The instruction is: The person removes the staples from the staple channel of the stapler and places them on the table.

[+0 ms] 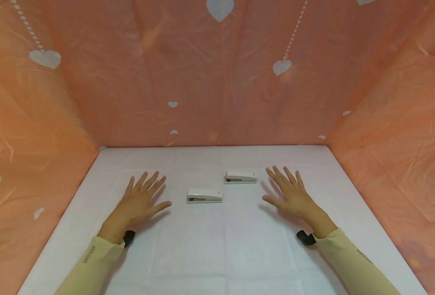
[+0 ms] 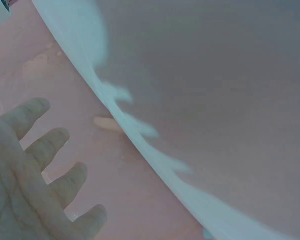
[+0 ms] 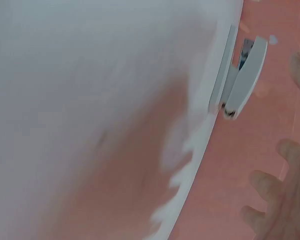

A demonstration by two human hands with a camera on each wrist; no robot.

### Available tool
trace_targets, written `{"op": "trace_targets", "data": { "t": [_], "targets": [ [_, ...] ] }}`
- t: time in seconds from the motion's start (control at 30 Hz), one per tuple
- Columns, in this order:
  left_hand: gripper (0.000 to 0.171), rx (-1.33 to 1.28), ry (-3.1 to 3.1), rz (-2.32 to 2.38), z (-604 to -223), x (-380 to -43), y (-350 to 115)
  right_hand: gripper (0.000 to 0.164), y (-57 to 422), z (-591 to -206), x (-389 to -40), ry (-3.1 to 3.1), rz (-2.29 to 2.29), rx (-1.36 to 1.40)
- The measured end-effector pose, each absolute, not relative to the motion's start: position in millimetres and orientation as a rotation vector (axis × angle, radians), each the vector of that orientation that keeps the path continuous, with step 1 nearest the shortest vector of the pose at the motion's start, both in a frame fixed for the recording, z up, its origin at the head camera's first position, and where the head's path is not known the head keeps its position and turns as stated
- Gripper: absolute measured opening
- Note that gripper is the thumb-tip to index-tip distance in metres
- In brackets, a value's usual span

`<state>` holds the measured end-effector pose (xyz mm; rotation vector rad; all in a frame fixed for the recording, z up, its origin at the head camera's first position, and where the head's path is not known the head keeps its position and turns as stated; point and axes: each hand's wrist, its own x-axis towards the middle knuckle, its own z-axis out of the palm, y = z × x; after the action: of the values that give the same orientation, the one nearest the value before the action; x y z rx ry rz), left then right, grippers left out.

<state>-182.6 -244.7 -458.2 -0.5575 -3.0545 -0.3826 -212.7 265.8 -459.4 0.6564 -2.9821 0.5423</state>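
Two white staplers lie on the white-covered table. In the head view the nearer stapler (image 1: 204, 195) sits left of centre, and the farther stapler (image 1: 240, 176) is a little behind it to the right. My left hand (image 1: 137, 205) hovers left of the nearer one, fingers spread and holding nothing. To the right of the farther one, my right hand (image 1: 292, 196) is likewise spread over the table, touching neither stapler. The left palm (image 2: 20, 185) shows in the left wrist view. In the right wrist view one stapler (image 3: 247, 75) appears beyond the right fingers (image 3: 267, 185).
The white table (image 1: 187, 246) meets an orange cloth wall (image 1: 195, 73) with pale hearts at its back edge. Similar cloth rises along the left and right sides. Each wrist carries a small black camera, such as the right camera (image 1: 306, 238).
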Motion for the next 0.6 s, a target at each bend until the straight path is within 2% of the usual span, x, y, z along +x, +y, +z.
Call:
{"op": "trace_targets", "data": {
  "t": [0.6],
  "targets": [
    [0.092,-0.676,-3.056,-0.473,-461.2,-188.0,-224.9,0.094,222.1,-462.4,-210.4,-2.865,0.635,0.908]
  ]
}}
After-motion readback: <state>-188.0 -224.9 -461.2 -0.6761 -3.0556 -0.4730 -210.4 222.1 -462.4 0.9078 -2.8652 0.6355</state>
